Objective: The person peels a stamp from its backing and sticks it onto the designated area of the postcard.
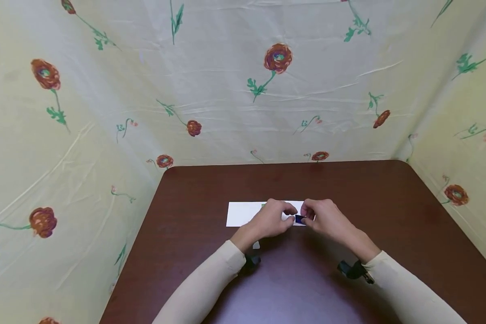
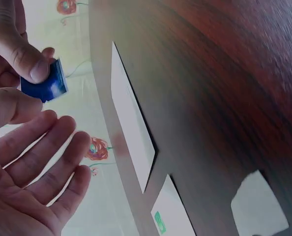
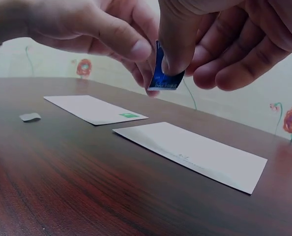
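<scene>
My right hand (image 1: 328, 218) pinches a small blue stamp (image 2: 45, 87) between thumb and fingertips, above the table. My left hand (image 1: 269, 218) is right beside it, thumb tip at the stamp's edge and the other fingers loosely spread, as the left wrist view shows. Below the hands lie two white envelopes side by side. The left envelope (image 3: 82, 108) has a green stamp (image 3: 129, 115) in its corner. Faint marks show on the right envelope (image 3: 200, 155). In the head view my hands cover part of both.
A small white paper scrap (image 3: 30, 117) lies on the dark brown table (image 1: 202, 184), nearer to me than the envelopes and partly behind my left wrist in the head view. A flower-print cloth (image 1: 227, 90) hangs behind the table and at its sides.
</scene>
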The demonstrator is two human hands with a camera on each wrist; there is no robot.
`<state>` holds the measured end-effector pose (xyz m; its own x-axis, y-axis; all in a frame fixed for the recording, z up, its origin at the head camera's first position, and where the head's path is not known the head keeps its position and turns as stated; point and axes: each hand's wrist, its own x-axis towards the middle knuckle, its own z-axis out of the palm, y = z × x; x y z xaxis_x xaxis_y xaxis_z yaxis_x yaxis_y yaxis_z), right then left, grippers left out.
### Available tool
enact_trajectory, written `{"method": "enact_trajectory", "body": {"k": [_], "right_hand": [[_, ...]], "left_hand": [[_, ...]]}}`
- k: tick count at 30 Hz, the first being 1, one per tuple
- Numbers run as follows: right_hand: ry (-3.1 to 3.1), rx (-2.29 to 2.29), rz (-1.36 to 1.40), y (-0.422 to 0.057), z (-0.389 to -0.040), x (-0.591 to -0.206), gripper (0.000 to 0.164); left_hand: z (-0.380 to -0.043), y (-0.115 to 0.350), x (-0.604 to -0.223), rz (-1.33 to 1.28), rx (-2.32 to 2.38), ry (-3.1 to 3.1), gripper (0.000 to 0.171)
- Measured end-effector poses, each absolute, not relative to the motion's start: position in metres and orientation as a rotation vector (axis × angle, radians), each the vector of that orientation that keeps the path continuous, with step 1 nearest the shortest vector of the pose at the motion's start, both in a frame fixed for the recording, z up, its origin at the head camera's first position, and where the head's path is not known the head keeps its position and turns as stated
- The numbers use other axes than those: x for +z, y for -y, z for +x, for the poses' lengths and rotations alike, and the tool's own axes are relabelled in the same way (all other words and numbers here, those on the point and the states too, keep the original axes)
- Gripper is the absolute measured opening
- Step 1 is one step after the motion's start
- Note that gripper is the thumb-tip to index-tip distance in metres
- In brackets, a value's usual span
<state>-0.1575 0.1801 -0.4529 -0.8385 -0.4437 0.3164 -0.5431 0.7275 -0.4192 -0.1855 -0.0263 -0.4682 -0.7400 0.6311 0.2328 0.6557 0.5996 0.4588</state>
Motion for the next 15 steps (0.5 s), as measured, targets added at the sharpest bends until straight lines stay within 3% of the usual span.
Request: {"method": "enact_trajectory", "body": {"k": [5, 15], "right_hand": [[2.729, 0.771, 0.747, -0.1801, -0.1561, -0.4555, 0.022], [2.713, 0.822, 0.691, -0.1838, -0.1553, -0.4555, 0.014]], "left_hand": [[-0.1831, 0.0247, -0.4683, -1.091, -0.904, 2.734, 0.010], [-0.1869, 0.0281, -0.4735, -1.033, -0.959, 2.678, 0.009]]}}
